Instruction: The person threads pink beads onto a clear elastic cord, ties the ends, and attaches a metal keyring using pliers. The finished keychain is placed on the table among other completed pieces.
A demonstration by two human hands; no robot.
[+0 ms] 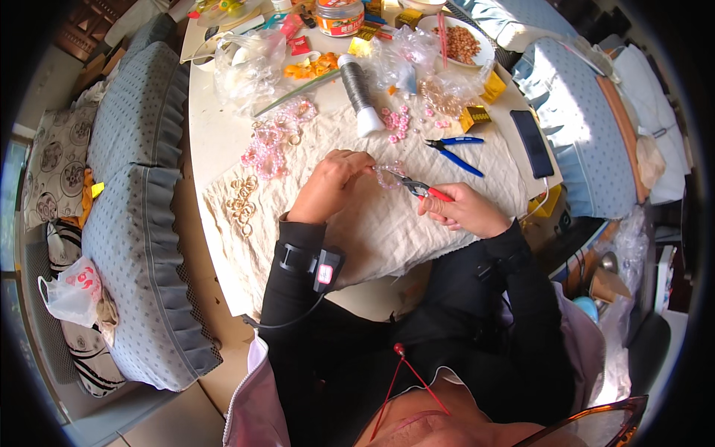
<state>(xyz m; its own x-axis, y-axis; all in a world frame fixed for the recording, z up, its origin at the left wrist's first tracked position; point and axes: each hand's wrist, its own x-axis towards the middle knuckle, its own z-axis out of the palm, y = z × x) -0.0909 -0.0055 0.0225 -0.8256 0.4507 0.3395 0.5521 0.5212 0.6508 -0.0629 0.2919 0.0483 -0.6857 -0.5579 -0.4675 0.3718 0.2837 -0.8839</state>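
Over the cream cloth (387, 246), my right hand (471, 211) is closed round the red handles of a pair of pliers (418, 188). The jaws point left and meet a small ring of pink and clear beads (389, 176). My left hand (333, 183) pinches the bracelet's left side between thumb and fingers. Whether the jaws grip a bead or a wire is too small to tell. Pliers with blue handles (456, 153) lie just beyond my right hand. Gold rings (242, 205) lie left of my left hand, with pink bead strands (269, 145) behind them.
A spool of grey wire (354, 89), loose pink beads (396, 123) and clear plastic bags (249, 63) lie farther back. A plate of peanuts (465, 46) stands at the far right. At the right edge lies a phone (529, 143) with a white cable. Blue-covered seats (138, 223) flank the table.
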